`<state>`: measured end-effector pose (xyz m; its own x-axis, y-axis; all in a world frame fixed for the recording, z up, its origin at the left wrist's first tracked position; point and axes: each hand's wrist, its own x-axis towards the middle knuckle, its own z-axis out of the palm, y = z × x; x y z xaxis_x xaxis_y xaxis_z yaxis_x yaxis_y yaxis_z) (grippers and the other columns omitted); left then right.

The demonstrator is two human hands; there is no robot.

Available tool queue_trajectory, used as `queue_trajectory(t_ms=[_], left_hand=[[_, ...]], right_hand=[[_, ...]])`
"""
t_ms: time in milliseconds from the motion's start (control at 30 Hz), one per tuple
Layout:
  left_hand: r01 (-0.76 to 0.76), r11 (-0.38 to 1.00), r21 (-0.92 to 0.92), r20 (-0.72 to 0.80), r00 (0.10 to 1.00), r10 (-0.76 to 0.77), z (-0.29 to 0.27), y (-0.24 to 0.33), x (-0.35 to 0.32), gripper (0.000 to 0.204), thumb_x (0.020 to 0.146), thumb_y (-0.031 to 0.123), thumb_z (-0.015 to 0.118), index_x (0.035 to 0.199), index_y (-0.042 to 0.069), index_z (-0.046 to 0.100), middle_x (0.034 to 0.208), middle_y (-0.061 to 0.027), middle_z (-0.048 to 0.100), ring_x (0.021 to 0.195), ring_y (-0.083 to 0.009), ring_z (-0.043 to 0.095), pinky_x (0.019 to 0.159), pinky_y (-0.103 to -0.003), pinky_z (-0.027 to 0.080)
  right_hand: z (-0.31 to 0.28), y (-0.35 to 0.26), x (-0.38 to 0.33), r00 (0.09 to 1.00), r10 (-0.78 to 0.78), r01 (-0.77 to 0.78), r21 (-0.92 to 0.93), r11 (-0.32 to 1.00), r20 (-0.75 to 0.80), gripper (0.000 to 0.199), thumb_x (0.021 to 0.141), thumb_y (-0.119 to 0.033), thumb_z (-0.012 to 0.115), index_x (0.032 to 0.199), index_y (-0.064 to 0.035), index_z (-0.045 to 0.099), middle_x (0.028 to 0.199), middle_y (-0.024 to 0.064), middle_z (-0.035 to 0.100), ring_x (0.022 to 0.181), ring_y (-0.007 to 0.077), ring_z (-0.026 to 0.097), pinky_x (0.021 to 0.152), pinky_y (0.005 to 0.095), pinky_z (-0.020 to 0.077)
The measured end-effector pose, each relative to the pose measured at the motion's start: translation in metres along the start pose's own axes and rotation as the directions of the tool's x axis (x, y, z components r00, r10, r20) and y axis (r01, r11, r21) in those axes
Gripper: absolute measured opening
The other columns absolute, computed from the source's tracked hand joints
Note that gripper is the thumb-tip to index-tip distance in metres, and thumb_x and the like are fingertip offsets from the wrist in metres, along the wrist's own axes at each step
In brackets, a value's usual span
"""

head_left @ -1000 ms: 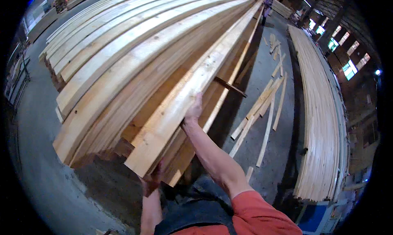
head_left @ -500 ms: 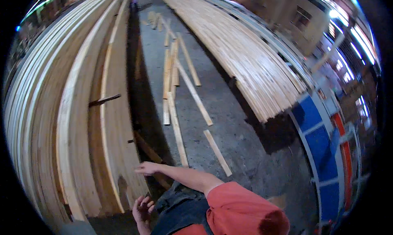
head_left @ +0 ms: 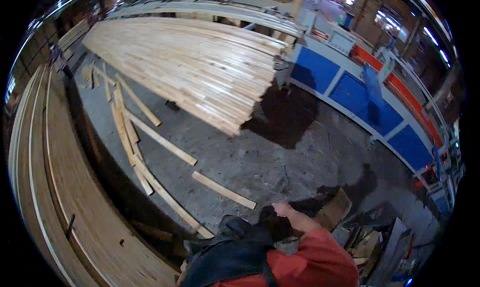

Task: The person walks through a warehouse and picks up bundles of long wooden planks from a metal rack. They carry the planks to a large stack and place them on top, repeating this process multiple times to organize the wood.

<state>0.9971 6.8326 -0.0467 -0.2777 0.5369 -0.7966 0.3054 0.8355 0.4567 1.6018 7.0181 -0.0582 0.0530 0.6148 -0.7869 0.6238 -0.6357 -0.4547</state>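
My right hand (head_left: 283, 210) hangs over the floor in front of my body, beside the near end of a loose wooden strip (head_left: 225, 190). It touches nothing that I can see, and its fingers are too blurred to read. Only a sliver of skin shows by the dark apron (head_left: 227, 249) on my left side; the left hand itself is out of sight. Long stacked boards (head_left: 95, 187) run along my left, with a thin dark bar (head_left: 70, 226) lying on them.
A wide layer of pale wooden strips (head_left: 190, 62) lies ahead. Several loose strips (head_left: 162, 144) are scattered on the grey floor (head_left: 285, 172). A blue-panelled machine (head_left: 365, 99) stands at right. Scrap boards (head_left: 367, 247) and a brown panel (head_left: 334, 209) lie near my right side.
My view has swung to the right, bringing the machine and scrap boards further in. My right hand has moved away from the stacked boards. My left hand has dropped out of sight.
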Motion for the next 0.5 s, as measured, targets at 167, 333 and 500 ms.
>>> queue_trajectory(t_ms=[167, 333, 500], left_hand=[[-0.360, 0.873, 0.330, 0.318, 0.913, 0.256, 0.104, 0.136, 0.114, 0.020, 0.089, 0.024, 0.062, 0.085, 0.006, 0.067, 0.072, -0.0039, 0.058, 0.064, -0.0181, 0.056, 0.057, -0.033, 0.045], [-0.460, 0.822, 0.335, 0.291, 0.881, 0.374, 0.127, 0.268, 0.165, 0.021, 0.088, 0.025, 0.062, 0.085, 0.006, 0.069, 0.069, -0.0030, 0.059, 0.061, -0.0180, 0.056, 0.056, -0.034, 0.044], [-0.118, 0.989, -0.087, 0.300, 0.944, 0.139, 0.205, 0.425, 0.126, 0.037, 0.085, 0.035, 0.067, 0.103, 0.003, 0.071, 0.086, -0.0080, 0.068, 0.070, -0.0210, 0.062, 0.066, -0.037, 0.050]], right_hand=[[-0.045, 0.221, 0.071, 0.978, 0.049, 0.090, -0.628, 0.773, 0.201, 0.037, 0.096, -0.034, 0.051, 0.084, -0.0042, 0.070, 0.082, 0.0156, 0.069, 0.067, 0.0264, 0.065, 0.059, 0.0411, 0.0531], [0.038, 0.196, 0.073, 0.876, -0.478, 0.401, -0.637, 0.658, 0.057, 0.027, 0.090, -0.026, 0.059, 0.106, -0.0070, 0.067, 0.093, 0.0147, 0.066, 0.084, 0.0314, 0.065, 0.071, 0.0437, 0.0539], [0.039, 0.158, 0.036, 0.936, -0.101, 0.246, 0.421, 0.873, -0.337, 0.042, 0.087, -0.031, 0.062, 0.122, -0.0073, 0.060, 0.100, 0.0153, 0.065, 0.093, 0.0312, 0.064, 0.077, 0.0420, 0.0528]])
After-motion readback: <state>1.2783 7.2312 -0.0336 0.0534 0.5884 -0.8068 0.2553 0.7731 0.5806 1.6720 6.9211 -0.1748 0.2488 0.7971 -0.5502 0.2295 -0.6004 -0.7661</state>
